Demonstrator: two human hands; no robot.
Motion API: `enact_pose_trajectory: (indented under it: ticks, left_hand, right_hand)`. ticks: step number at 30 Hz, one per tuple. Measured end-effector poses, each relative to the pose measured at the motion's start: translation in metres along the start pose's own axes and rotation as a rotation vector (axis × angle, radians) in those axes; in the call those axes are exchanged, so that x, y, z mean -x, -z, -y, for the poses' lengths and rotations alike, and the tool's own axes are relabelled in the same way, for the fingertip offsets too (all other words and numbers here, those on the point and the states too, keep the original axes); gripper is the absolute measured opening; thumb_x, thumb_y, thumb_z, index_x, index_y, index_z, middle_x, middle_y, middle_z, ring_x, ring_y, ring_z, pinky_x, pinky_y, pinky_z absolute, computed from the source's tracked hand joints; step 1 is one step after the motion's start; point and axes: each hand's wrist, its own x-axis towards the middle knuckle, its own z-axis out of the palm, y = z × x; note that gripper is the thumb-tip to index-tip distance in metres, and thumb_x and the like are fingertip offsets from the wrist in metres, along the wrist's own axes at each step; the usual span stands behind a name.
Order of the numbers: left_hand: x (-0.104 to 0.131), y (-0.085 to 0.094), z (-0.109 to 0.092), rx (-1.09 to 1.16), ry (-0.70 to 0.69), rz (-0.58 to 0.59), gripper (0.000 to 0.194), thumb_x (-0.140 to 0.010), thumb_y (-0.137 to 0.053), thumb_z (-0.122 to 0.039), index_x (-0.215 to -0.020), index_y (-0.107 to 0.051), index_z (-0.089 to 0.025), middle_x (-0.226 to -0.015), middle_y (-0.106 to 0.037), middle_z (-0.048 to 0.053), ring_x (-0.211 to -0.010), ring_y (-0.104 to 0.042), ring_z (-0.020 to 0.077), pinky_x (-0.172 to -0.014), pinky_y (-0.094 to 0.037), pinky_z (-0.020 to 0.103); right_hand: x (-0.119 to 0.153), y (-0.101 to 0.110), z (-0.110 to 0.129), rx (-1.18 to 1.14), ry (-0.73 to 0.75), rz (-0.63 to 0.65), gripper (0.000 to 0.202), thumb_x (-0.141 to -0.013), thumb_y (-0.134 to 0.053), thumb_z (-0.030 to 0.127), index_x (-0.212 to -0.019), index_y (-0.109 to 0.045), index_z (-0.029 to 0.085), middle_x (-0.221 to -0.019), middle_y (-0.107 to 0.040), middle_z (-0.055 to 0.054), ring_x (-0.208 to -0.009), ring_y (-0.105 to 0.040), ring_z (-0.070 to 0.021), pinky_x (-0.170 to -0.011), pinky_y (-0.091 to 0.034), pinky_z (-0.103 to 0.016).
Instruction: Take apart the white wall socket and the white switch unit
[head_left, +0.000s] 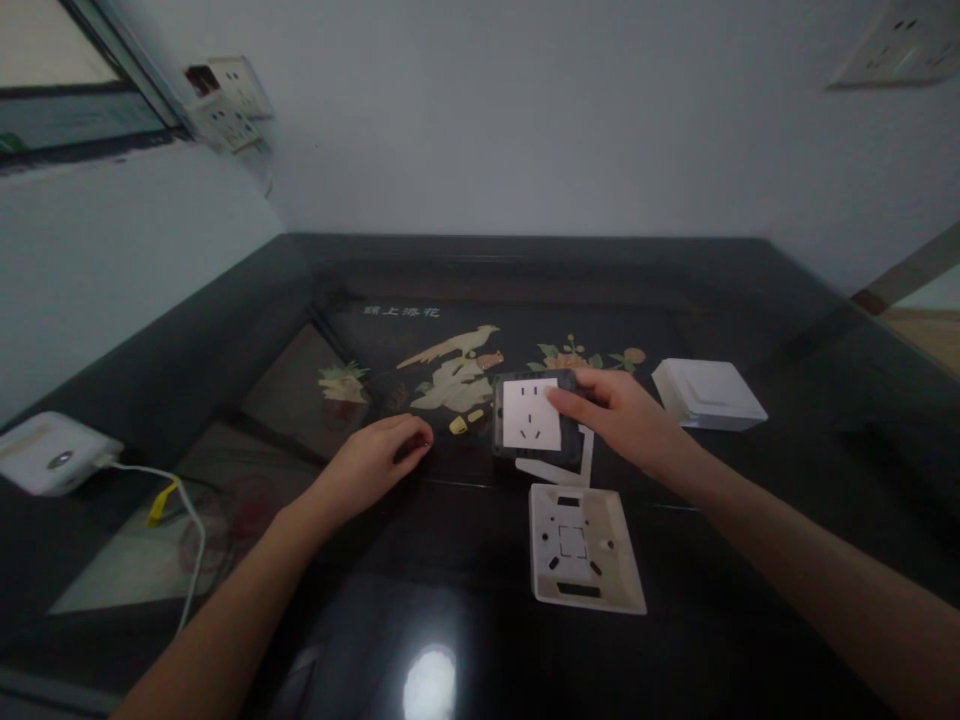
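Note:
My right hand (607, 405) grips a wall socket (532, 425), a white face with several slots set in a black body, its thumb on the white face. Under the socket a white frame piece (559, 472) shows in part. Just in front lies an open white mounting box (585, 545) with slots and holes in its base. To the left of the socket, apart from it, my left hand (394, 450) is closed with thumb and fingertips together. A tiny dark spot shows at its fingertips; I cannot make out what it holds, if anything.
A white box-shaped cover or stack (711, 393) sits on the right of the glossy black table (420, 530). At far left is a white device (56, 455) with a white cable (199, 530) and a yellow tag (160, 503). Wall sockets (240, 88) are mounted beyond the table.

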Motion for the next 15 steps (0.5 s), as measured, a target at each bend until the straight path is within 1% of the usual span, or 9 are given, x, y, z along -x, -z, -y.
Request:
enact_pose_trajectory:
  ticks: [2, 4, 6, 7, 8, 9, 12, 15]
  left_hand:
    - [0.001, 0.0, -0.01, -0.013, -0.041, 0.044, 0.014, -0.093, -0.049, -0.021, -0.091, -0.062, -0.021, -0.091, -0.068, 0.002, -0.084, -0.066, 0.0174, -0.074, -0.05, 0.027]
    - [0.002, -0.001, -0.019, -0.032, -0.075, 0.08, 0.013, -0.093, -0.049, -0.017, -0.091, -0.062, -0.021, -0.091, -0.067, 0.002, -0.083, -0.065, 0.017, -0.074, -0.05, 0.027]
    - [0.003, -0.002, -0.025, -0.056, -0.099, 0.104, 0.013, -0.092, -0.051, -0.014, -0.091, -0.062, -0.02, -0.09, -0.067, 0.001, -0.082, -0.065, 0.017, -0.073, -0.05, 0.027]
    - [0.003, -0.003, -0.027, -0.068, -0.108, 0.112, 0.013, -0.092, -0.052, -0.013, -0.091, -0.062, -0.02, -0.091, -0.067, 0.002, -0.083, -0.065, 0.0173, -0.074, -0.05, 0.027]
    - [0.003, -0.004, -0.028, -0.08, -0.116, 0.12, 0.013, -0.092, -0.053, -0.012, -0.092, -0.062, -0.02, -0.092, -0.067, 0.002, -0.084, -0.066, 0.0177, -0.076, -0.05, 0.028]
    - [0.003, -0.005, -0.029, -0.091, -0.122, 0.127, 0.013, -0.091, -0.054, -0.011, -0.093, -0.063, -0.02, -0.093, -0.068, 0.002, -0.085, -0.066, 0.0181, -0.077, -0.05, 0.029]
    - [0.004, -0.009, -0.03, -0.117, -0.134, 0.142, 0.014, -0.091, -0.056, -0.011, -0.097, -0.064, -0.02, -0.098, -0.069, 0.003, -0.089, -0.067, 0.02, -0.081, -0.051, 0.032]
    - [0.004, -0.011, -0.029, -0.134, -0.136, 0.146, 0.015, -0.091, -0.058, -0.011, -0.1, -0.064, -0.021, -0.102, -0.069, 0.003, -0.091, -0.067, 0.0213, -0.082, -0.052, 0.034]
  right_hand:
    - [-0.023, -0.012, -0.002, -0.007, 0.006, 0.034, 0.025, -0.091, -0.059, 0.037, -0.079, -0.065, 0.016, -0.073, -0.067, -0.002, -0.067, -0.062, -0.0145, -0.059, -0.047, -0.029]
    - [-0.047, -0.028, -0.003, -0.008, 0.006, 0.061, 0.025, -0.094, -0.058, 0.036, -0.086, -0.067, 0.014, -0.08, -0.069, -0.004, -0.073, -0.064, -0.0155, -0.067, -0.052, -0.031]
    - [-0.07, -0.045, -0.004, -0.002, -0.003, 0.09, 0.024, -0.096, -0.058, 0.035, -0.096, -0.067, 0.013, -0.094, -0.07, -0.006, -0.084, -0.067, -0.0174, -0.077, -0.055, -0.036]
    - [-0.081, -0.054, -0.004, 0.002, -0.011, 0.11, 0.025, -0.096, -0.06, 0.036, -0.107, -0.066, 0.015, -0.105, -0.069, -0.006, -0.09, -0.067, -0.0187, -0.08, -0.056, -0.039]
    - [-0.091, -0.063, -0.003, 0.007, -0.019, 0.131, 0.03, -0.095, -0.061, 0.037, -0.118, -0.063, 0.017, -0.116, -0.067, -0.007, -0.097, -0.067, -0.0206, -0.083, -0.057, -0.042]
    - [-0.1, -0.071, -0.002, 0.011, -0.024, 0.151, 0.034, -0.095, -0.062, 0.036, -0.124, -0.06, 0.018, -0.123, -0.064, -0.009, -0.102, -0.066, -0.0225, -0.085, -0.057, -0.044]
    - [-0.121, -0.092, 0.002, 0.025, -0.037, 0.21, 0.036, -0.095, -0.062, 0.036, -0.126, -0.059, 0.018, -0.127, -0.062, -0.009, -0.106, -0.065, -0.0236, -0.087, -0.056, -0.046]
    - [-0.129, -0.101, 0.003, 0.053, -0.046, 0.255, 0.036, -0.095, -0.062, 0.036, -0.126, -0.059, 0.018, -0.127, -0.063, -0.009, -0.106, -0.065, -0.0239, -0.087, -0.056, -0.046]
